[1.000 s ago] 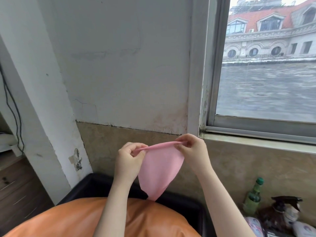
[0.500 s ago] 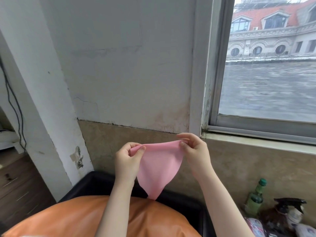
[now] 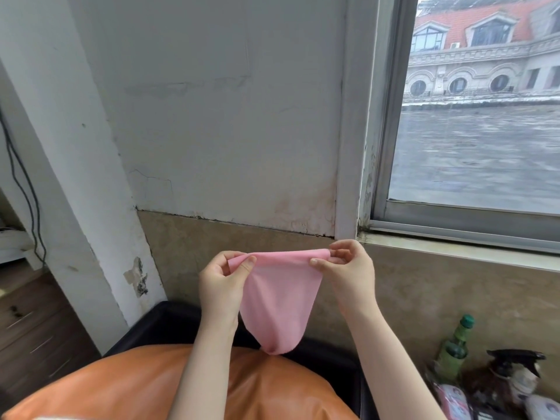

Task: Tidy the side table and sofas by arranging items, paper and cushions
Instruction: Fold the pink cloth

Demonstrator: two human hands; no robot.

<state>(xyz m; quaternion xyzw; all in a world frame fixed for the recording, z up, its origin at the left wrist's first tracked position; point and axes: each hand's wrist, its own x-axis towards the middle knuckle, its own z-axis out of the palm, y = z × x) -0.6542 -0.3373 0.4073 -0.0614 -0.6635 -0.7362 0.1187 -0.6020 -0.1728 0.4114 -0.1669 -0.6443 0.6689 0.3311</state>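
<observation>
Here the left hand [image 3: 219,286] and right hand [image 3: 345,272] each pinch a top corner of the pink cloth [image 3: 280,301], held above the orange cushion [image 3: 151,386]. Loosening either pinch would probably drop it onto the cushion, unfolded.

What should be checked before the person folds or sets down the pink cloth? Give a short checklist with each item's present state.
1. Left hand pinches one top corner of the pink cloth: ok.
2. Right hand pinches the other top corner: ok.
3. Top edge stretched level between the hands: ok.
4. Cloth hangs free, its tip just above the orange cushion: ok; whether they touch, cannot tell.
5. Green bottle and spray bottle stand apart from the cloth, at the right: ok.
6. A place to lay the cloth, such as the side table: cannot tell, not in view.
</observation>
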